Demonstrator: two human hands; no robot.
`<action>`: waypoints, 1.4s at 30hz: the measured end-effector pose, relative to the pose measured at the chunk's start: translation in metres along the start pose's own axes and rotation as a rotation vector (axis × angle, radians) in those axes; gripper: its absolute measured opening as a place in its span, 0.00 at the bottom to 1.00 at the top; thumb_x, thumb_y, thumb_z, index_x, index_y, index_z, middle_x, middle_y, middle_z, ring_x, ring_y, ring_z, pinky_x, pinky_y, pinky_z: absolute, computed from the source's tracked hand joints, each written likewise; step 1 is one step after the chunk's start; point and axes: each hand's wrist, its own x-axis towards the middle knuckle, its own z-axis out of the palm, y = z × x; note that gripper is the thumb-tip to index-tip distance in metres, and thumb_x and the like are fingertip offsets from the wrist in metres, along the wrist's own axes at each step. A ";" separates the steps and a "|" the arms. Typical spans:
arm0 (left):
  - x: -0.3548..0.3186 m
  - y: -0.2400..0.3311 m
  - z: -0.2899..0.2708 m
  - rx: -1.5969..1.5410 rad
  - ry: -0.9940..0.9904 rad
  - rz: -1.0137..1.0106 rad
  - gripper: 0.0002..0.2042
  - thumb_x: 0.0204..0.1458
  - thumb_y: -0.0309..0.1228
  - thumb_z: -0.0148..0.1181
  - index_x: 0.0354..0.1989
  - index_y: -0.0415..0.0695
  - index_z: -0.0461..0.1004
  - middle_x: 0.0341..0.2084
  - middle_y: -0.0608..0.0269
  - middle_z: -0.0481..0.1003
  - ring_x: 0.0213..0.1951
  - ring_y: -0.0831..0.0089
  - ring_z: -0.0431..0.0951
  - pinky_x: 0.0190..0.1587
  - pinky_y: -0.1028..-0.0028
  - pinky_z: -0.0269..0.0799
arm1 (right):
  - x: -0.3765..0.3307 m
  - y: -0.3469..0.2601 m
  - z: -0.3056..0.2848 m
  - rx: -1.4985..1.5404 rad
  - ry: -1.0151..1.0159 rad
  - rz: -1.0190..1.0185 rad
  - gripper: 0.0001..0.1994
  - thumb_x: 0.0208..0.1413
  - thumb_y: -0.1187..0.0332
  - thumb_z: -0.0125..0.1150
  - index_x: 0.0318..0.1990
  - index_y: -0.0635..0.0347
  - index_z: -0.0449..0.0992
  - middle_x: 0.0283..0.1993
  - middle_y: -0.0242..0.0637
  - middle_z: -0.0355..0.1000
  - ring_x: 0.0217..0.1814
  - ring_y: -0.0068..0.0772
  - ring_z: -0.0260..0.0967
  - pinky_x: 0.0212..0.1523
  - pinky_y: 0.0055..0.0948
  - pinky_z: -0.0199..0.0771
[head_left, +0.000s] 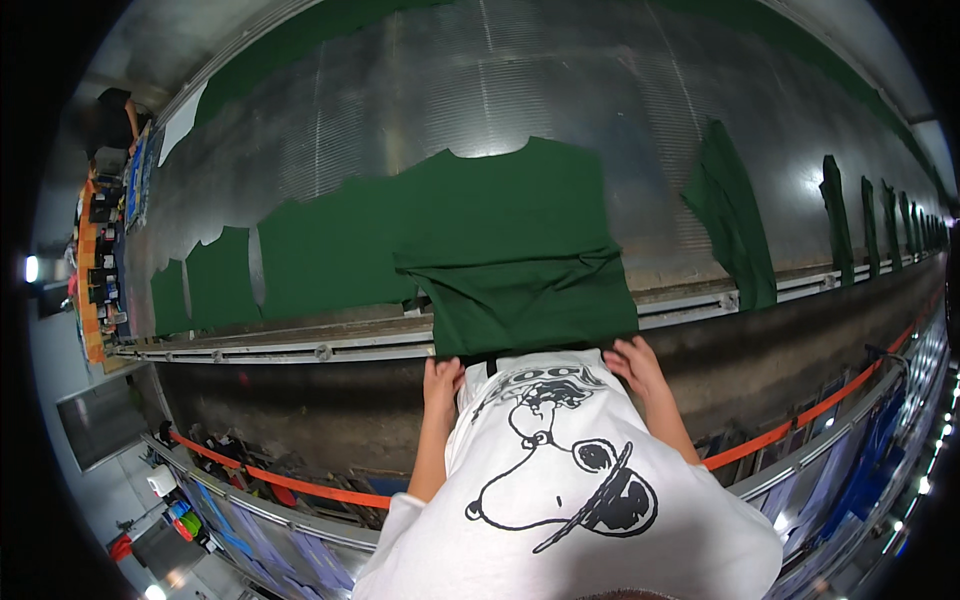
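Observation:
A dark green cut fabric panel [520, 215] with a scooped neckline lies on the long metal table in front of me. Its lower part is creased across and hangs over the near edge toward my body. At the panel's lower left corner is my left hand [443, 382], fingers curled in on the cloth. My right hand [632, 364] is closed at the lower right corner, thumb and fingers bent around the edge. The exact grip of the fingertips is small in the picture.
More green panels [330, 245] lie to the left along the metal table [500, 90]. On the right, narrow green pieces [735, 220] lie in a row running into the distance. A metal rail [260, 345] edges the table. Behind me runs an orange bar [290, 485]. Another person [118, 118] stands far left.

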 end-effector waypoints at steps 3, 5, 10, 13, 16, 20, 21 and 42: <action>0.030 -0.001 -0.022 0.265 -0.017 -0.088 0.05 0.62 0.30 0.60 0.40 0.42 0.75 0.34 0.62 0.80 0.36 0.73 0.82 0.41 0.71 0.79 | 0.014 -0.010 -0.003 -0.077 -0.073 0.042 0.13 0.65 0.67 0.59 0.52 0.65 0.74 0.38 0.37 0.79 0.32 0.31 0.79 0.33 0.29 0.82; 0.015 0.033 -0.023 0.377 -0.120 -0.013 0.06 0.61 0.32 0.58 0.35 0.43 0.76 0.34 0.63 0.81 0.38 0.73 0.82 0.41 0.70 0.79 | 0.015 -0.020 -0.008 -0.215 -0.127 -0.001 0.10 0.65 0.67 0.59 0.48 0.64 0.75 0.38 0.36 0.79 0.34 0.29 0.79 0.34 0.27 0.81; -0.049 0.102 -0.046 -0.093 -0.176 0.175 0.06 0.56 0.27 0.54 0.37 0.41 0.76 0.37 0.67 0.78 0.40 0.77 0.77 0.46 0.74 0.71 | -0.069 -0.072 -0.015 -0.295 -0.225 -0.365 0.11 0.64 0.66 0.62 0.28 0.57 0.73 0.30 0.24 0.71 0.31 0.14 0.67 0.34 0.20 0.71; -0.065 0.128 -0.052 -0.255 -0.369 0.319 0.05 0.56 0.23 0.55 0.39 0.40 0.75 0.33 0.67 0.75 0.38 0.77 0.75 0.46 0.74 0.71 | -0.085 -0.094 -0.019 -0.255 -0.244 -0.522 0.11 0.62 0.69 0.65 0.27 0.55 0.71 0.28 0.21 0.68 0.28 0.12 0.61 0.32 0.17 0.62; -0.068 0.146 -0.055 -0.211 -0.377 0.375 0.08 0.57 0.22 0.54 0.43 0.39 0.77 0.31 0.67 0.73 0.38 0.76 0.75 0.47 0.74 0.72 | -0.110 -0.111 -0.008 -0.140 -0.251 -0.556 0.10 0.59 0.72 0.66 0.30 0.53 0.69 0.28 0.20 0.67 0.28 0.11 0.57 0.30 0.17 0.56; -0.083 0.160 -0.036 -0.147 -0.165 0.349 0.11 0.60 0.25 0.56 0.49 0.38 0.77 0.32 0.68 0.75 0.34 0.79 0.74 0.41 0.79 0.72 | -0.152 -0.128 0.009 -0.057 -0.286 -0.633 0.16 0.59 0.76 0.63 0.54 0.64 0.71 0.33 0.25 0.72 0.31 0.11 0.60 0.34 0.16 0.57; -0.085 0.162 -0.036 -0.110 -0.182 0.334 0.11 0.60 0.26 0.58 0.49 0.38 0.77 0.32 0.68 0.75 0.34 0.78 0.75 0.42 0.79 0.71 | -0.161 -0.131 0.014 -0.039 -0.286 -0.654 0.20 0.59 0.77 0.62 0.59 0.67 0.70 0.35 0.28 0.74 0.33 0.12 0.62 0.36 0.15 0.60; -0.114 0.219 -0.053 0.475 0.097 0.604 0.15 0.61 0.21 0.55 0.56 0.38 0.76 0.37 0.69 0.79 0.40 0.85 0.74 0.45 0.84 0.67 | -0.165 -0.153 0.008 -0.752 -0.122 -1.147 0.04 0.57 0.77 0.68 0.39 0.67 0.81 0.52 0.35 0.73 0.38 0.20 0.69 0.38 0.20 0.69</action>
